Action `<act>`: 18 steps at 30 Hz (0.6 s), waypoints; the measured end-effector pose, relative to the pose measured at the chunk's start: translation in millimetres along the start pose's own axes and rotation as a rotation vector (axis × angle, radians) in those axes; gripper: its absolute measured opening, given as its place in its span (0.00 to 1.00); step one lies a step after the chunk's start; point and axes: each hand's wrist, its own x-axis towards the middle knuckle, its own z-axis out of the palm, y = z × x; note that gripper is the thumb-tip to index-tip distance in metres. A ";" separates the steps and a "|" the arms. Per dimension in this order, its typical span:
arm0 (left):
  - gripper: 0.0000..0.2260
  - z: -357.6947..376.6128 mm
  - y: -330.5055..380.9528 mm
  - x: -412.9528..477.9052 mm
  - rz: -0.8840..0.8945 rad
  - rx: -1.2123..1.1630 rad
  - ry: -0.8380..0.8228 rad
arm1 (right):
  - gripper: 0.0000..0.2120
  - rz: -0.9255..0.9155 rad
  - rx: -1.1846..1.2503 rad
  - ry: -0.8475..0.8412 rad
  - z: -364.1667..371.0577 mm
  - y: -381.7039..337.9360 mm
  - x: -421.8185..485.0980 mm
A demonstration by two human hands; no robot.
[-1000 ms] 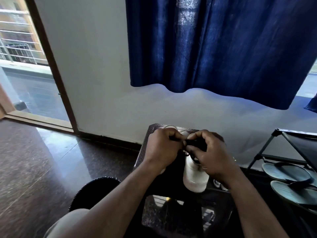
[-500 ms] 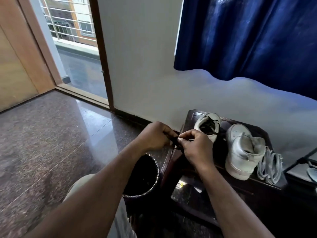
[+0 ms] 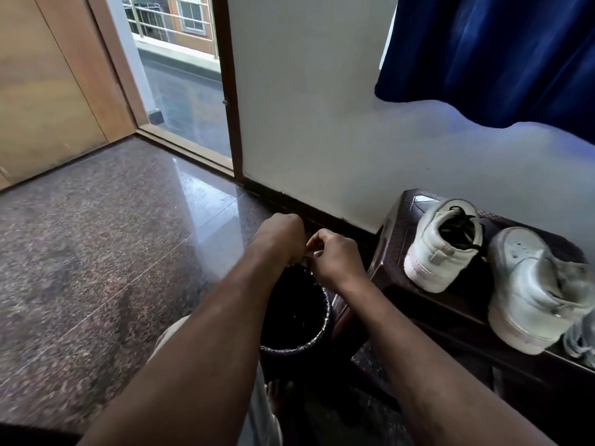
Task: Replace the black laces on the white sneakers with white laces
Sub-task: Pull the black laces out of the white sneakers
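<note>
Head view, laced sneaker (image 3: 444, 249): on the desk (image 3: 392, 246), right of both hands, heel toward the person, long axis toward the wall, black laces threaded.
Nearer hand: right hand (image 3: 335, 257), pinching something dark, likely a pulled black lace.
Other hand: left hand (image 3: 283, 236), clenched against it, contents hidden.
Below: bin (image 3: 294, 317) directly under both hands.
Room: second sneaker (image 3: 528, 284) and white laces (image 3: 579, 344) crowd the desk's right end; floor (image 3: 96, 252) spreads leftward.
</note>
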 end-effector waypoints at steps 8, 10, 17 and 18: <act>0.08 -0.4 16.4 -1.8 0.038 -0.078 0.094 | 0.04 -0.103 -0.010 0.045 -25.0 17.8 -13.7; 0.05 -0.9 27.5 -3.8 0.107 -0.164 0.127 | 0.07 -0.154 -0.010 0.092 -39.5 19.5 -24.2; 0.12 -3.8 81.0 -20.4 0.343 -0.403 0.234 | 0.04 -0.277 -0.067 0.371 -102.9 31.2 -54.8; 0.11 -4.7 88.6 -22.6 0.360 -0.454 0.233 | 0.05 -0.293 -0.071 0.398 -112.3 33.2 -59.1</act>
